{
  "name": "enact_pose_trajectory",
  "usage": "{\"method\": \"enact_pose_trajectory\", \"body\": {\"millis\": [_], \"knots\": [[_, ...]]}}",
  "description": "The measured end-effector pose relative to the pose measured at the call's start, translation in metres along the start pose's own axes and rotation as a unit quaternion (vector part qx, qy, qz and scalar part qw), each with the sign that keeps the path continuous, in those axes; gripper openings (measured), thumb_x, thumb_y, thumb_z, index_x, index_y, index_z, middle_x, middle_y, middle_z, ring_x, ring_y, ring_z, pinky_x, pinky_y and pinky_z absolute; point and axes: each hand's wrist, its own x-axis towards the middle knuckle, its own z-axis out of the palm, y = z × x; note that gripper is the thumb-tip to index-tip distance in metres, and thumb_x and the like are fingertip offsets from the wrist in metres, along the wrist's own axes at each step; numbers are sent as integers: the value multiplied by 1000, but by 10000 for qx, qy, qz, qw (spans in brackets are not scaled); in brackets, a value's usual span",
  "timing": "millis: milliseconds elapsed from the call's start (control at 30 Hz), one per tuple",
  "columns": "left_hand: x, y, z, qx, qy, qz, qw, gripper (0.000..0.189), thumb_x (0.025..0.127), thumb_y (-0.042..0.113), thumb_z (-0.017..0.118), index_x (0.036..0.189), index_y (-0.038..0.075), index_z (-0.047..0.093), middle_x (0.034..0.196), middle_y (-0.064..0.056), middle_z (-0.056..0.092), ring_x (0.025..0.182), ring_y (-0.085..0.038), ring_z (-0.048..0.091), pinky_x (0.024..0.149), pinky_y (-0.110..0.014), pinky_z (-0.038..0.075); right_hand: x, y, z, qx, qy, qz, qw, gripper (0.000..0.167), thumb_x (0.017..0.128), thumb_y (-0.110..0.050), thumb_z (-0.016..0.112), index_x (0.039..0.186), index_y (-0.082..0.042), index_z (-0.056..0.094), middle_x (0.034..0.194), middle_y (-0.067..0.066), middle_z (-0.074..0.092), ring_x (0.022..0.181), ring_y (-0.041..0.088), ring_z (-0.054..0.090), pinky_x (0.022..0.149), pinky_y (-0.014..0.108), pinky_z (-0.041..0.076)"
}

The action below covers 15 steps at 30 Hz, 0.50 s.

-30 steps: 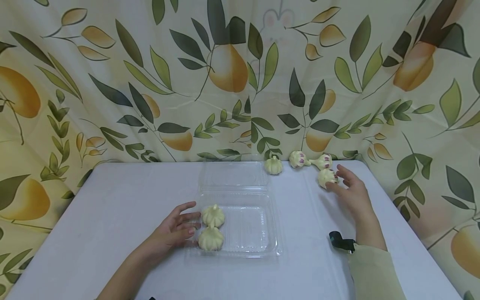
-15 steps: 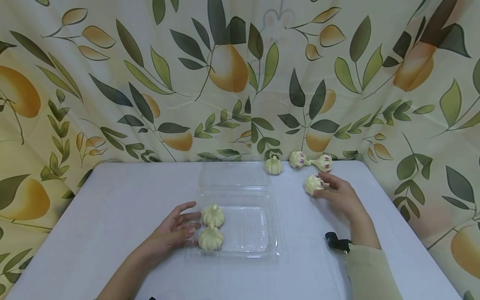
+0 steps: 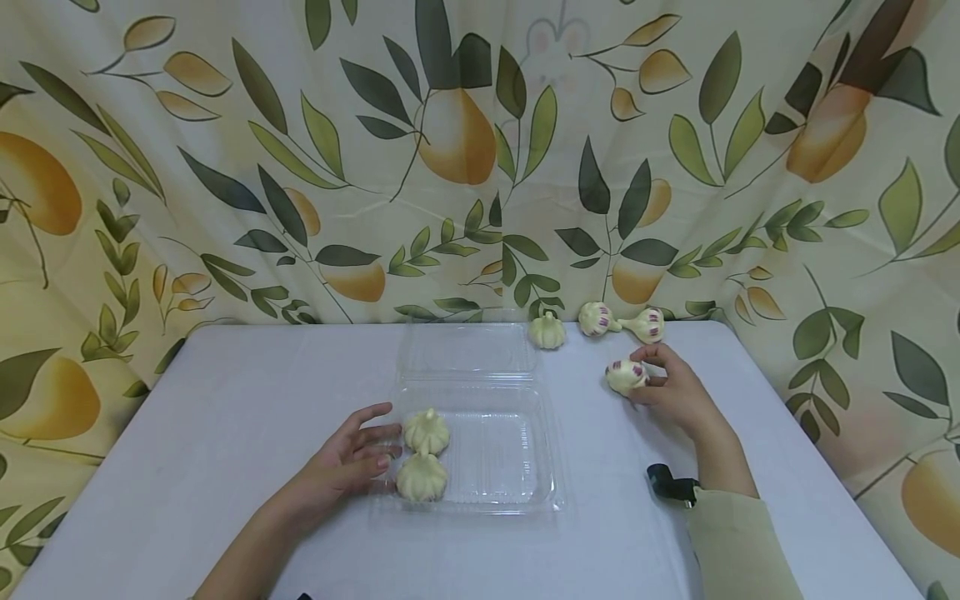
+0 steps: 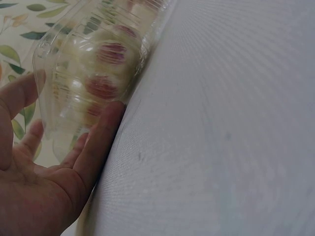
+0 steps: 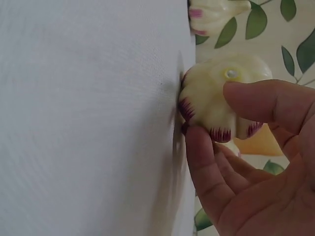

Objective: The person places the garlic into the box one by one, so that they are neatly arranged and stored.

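My right hand (image 3: pixel 678 387) pinches a cream garlic bulb (image 3: pixel 626 377) with purple streaks between thumb and fingers, low over the right part of the table. In the right wrist view the thumb presses near the stem of this bulb (image 5: pixel 216 103), and the fingertips lie at its purple-marked base. My left hand (image 3: pixel 341 462) rests with loosely spread fingers at the left wall of a clear plastic clamshell box (image 3: pixel 555 467). Inside the box, along its left side, stand two garlic bulbs, a rear one (image 3: pixel 427 432) and a front one (image 3: pixel 422 477), stems up.
At the table's back edge sit three more garlic bulbs: one upright (image 3: pixel 547 331), one showing purple marks (image 3: pixel 597 319), and one lying on its side (image 3: pixel 647 325). The box's lid (image 3: pixel 465 350) lies folded back. A patterned curtain (image 3: pixel 450 208) hangs behind the white-covered table (image 3: pixel 255 400).
My right hand has taken a garlic bulb from the back right group and drawn it left and slightly nearer, tipping it so its purple marks show. My left hand has stayed still.
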Motion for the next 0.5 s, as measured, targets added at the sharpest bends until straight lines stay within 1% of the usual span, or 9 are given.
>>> {"method": "enact_pose_trajectory", "body": {"millis": [133, 233, 300, 333, 400, 500], "knots": [[0, 0, 0, -12, 6, -24, 10000, 72, 99, 6, 58, 157, 15, 16, 156, -25, 28, 137, -41, 41, 93, -51, 54, 1, 2, 1, 143, 63, 18, 9999, 58, 86, -4, 71, 136, -7, 41, 154, 28, 29, 127, 50, 49, 86, 36, 52], [0, 0, 1, -29, 2, -39, 10000, 72, 99, 6, 58, 157, 15, 16, 156, -25, 28, 136, -40, 42, 92, -51, 54, 1, 4, 2, 384, 75, 121, 9992, 60, 86, -2, 70, 138, -8, 40, 156, 26, 25, 127, 48, 49, 81, 30, 55], [0, 0, 0, -43, -11, -30, 10000, 72, 99, 6, 58, 157, 15, 16, 156, -25, 28, 136, -40, 42, 92, -51, 54, 1, 4, 2, 643, 69, 153, 9978, 63, 85, 0, 71, 139, -8, 39, 156, 25, 24, 126, 44, 50, 81, 28, 57], [0, 0, 0, -53, -18, -21, 10000, 72, 99, 6, 58, 157, 15, 16, 156, -25, 28, 136, -40, 42, 92, -51, 54, 1, 3, 2, 778, 80, 155, 9968, 63, 85, 1, 71, 138, -8, 39, 156, 25, 25, 125, 41, 51, 80, 27, 58], [0, 0, 0, -69, -37, 6, 10000, 72, 99, 6, 57, 157, 14, 15, 156, -26, 28, 136, -40, 42, 92, -51, 54, 1, 3, 1, 1039, 145, 131, 9944, 62, 84, 2, 72, 135, -9, 41, 153, 22, 26, 119, 29, 56, 80, 25, 57], [0, 0, -1, -63, -58, 39, 10000, 72, 99, 5, 57, 157, 14, 15, 155, -26, 28, 135, -40, 42, 92, -51, 54, 0, 2, 0, 1326, 255, 54, 9908, 53, 85, 0, 73, 128, -13, 45, 150, 20, 28, 104, 13, 58, 79, 23, 56]]}}
